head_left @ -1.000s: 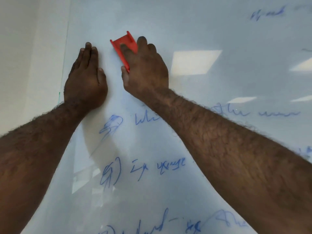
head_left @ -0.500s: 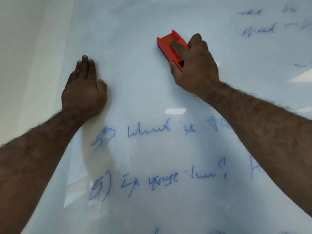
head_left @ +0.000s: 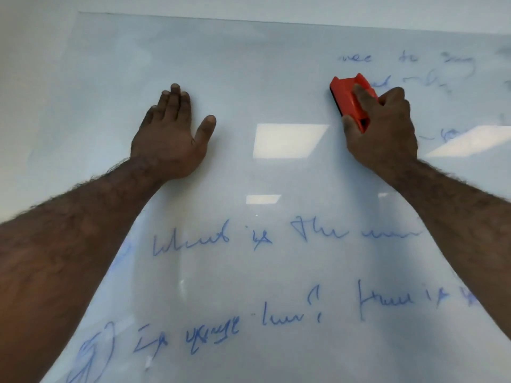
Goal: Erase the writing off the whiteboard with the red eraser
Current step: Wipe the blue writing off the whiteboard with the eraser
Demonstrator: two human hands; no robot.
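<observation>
On whiteboard [head_left: 276,78], right hand [head_left: 383,131] w/ red eraser [head_left: 351,99] slid further right.

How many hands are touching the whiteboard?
2. The left hand lies flat on the whiteboard at the middle-left; the right hand grips the red eraser against it at the upper right.
</observation>
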